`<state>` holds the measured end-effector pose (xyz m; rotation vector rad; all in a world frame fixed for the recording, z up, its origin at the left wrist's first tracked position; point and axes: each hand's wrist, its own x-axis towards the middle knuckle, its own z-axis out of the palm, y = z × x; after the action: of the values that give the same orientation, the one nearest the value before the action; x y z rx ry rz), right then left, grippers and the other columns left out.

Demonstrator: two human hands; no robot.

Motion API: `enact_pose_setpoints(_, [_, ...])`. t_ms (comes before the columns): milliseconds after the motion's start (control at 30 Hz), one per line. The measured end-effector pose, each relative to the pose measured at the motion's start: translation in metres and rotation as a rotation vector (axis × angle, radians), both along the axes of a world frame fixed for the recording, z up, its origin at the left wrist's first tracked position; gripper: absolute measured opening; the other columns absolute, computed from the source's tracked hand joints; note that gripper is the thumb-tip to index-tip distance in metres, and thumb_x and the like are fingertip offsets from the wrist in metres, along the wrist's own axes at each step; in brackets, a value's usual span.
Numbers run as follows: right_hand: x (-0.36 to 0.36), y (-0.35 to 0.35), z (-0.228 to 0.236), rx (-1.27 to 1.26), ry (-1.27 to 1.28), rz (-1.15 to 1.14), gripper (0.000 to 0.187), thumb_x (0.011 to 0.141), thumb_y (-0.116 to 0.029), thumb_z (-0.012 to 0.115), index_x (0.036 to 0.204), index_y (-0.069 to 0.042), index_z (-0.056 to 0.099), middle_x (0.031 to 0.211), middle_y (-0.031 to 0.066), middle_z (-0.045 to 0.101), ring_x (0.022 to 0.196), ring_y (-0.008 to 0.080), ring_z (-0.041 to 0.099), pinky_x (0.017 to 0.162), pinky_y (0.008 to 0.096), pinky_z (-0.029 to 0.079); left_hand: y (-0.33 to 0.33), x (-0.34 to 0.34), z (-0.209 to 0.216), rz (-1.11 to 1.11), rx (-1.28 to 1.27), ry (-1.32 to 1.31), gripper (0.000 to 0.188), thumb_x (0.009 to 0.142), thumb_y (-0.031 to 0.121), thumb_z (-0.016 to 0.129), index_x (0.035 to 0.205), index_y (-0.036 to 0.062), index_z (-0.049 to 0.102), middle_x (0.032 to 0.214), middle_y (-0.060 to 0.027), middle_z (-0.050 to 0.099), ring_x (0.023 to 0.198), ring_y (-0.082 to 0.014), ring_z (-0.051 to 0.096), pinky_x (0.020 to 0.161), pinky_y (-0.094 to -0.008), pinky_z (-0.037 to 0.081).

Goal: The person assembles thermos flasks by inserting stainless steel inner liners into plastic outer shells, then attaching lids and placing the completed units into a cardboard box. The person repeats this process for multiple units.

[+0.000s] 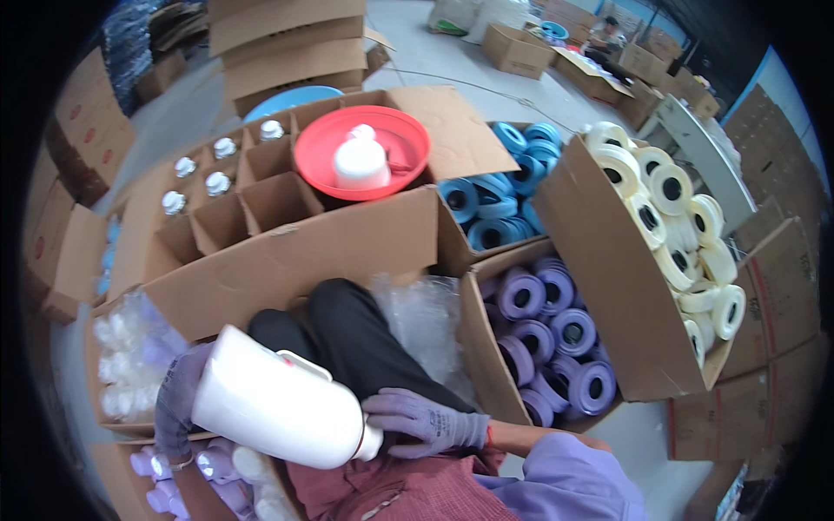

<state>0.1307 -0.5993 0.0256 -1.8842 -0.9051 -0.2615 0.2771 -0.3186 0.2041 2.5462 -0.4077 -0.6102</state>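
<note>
A large white thermos jug [271, 404] with a side handle lies tilted across my lap, its spout end pointing right. My left hand [181, 395], in a grey-purple glove, holds the jug's wide base end; part of that hand is behind the jug. At the other end, my right hand [424, 423], gloved alike, has its fingers closed around the small white cap [372, 441]. In front of me a red basin [311, 174] rests on a divided carton [304, 252], with a white piece [361, 165] in it. Several white-topped bottles [217, 182] stand in the carton's compartments.
To the right, cartons hold purple ring-shaped parts [573, 332], blue ones [491, 233] and cream ones [671, 189]. Lilac parts [221, 464] and bagged white pieces [130, 347] sit at left. Clear plastic bags [426, 317] lie beside my leg. Another person [608, 36] sits far back.
</note>
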Motion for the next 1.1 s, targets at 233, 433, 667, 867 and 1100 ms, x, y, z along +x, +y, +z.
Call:
enact_pose_setpoints(233, [-0.022, -0.169, 0.001, -0.261, 0.314, -1.137, 0.039, 0.086, -0.016, 0.067, 0.121, -0.002, 0.061, 0.120, 0.0184, 0.061, 0.106, 0.0334, 0.062, 0.087, 0.0394, 0.052, -0.070, 0.017, -0.062, -0.495, 0.142, -0.341, 0.028, 0.084, 0.035, 0.071, 0.074, 0.0087, 0.066, 0.071, -0.0129, 0.064, 0.071, -0.0313, 0.065, 0.071, -0.0417, 0.050])
enact_pose_setpoints(433, [-0.021, -0.280, 0.130, -0.870, -0.422, -1.427, 0.036, 0.079, -0.010, 0.070, 0.113, -0.006, 0.060, 0.120, 0.0190, 0.057, 0.110, 0.0389, 0.054, 0.092, 0.0490, 0.045, -0.049, 0.028, -0.066, -0.379, -0.048, -0.206, 0.026, 0.084, 0.029, 0.071, 0.089, 0.0040, 0.073, 0.079, -0.0139, 0.068, 0.069, -0.0287, 0.066, 0.067, -0.0388, 0.051])
enact_pose_setpoints(667, [-0.067, -0.500, 0.135, -0.938, 0.391, -1.648, 0.055, 0.079, -0.047, 0.074, 0.121, -0.012, 0.064, 0.124, 0.0136, 0.059, 0.113, 0.0373, 0.058, 0.096, 0.0464, 0.047, -0.062, 0.031, -0.082, -0.330, -0.223, -0.294, 0.035, 0.078, 0.035, 0.076, 0.092, 0.0029, 0.073, 0.069, -0.0142, 0.065, 0.059, -0.0258, 0.064, 0.058, -0.0361, 0.050])
enact_pose_setpoints(867, [-0.013, -0.418, 0.169, -1.196, 0.656, -1.868, 0.066, 0.076, -0.058, 0.072, 0.120, -0.009, 0.065, 0.127, 0.0138, 0.057, 0.122, 0.0371, 0.049, 0.103, 0.0530, 0.037, -0.047, 0.025, -0.085, -0.237, -0.226, -0.291, 0.032, 0.080, 0.031, 0.075, 0.095, 0.0027, 0.072, 0.073, -0.0139, 0.066, 0.064, -0.0265, 0.066, 0.061, -0.0363, 0.051])
enact_pose_setpoints(1100, [0.052, -0.213, 0.196, -0.581, -0.729, -1.170, 0.065, 0.052, -0.022, 0.087, 0.105, -0.006, 0.055, 0.113, 0.0177, 0.057, 0.106, 0.0371, 0.054, 0.097, 0.0490, 0.043, -0.107, 0.019, -0.028, 0.008, -1.098, 0.056, 0.046, 0.094, 0.025, 0.063, 0.133, 0.0015, 0.055, 0.124, -0.0139, 0.062, 0.106, -0.0272, 0.066, 0.088, -0.0376, 0.056])
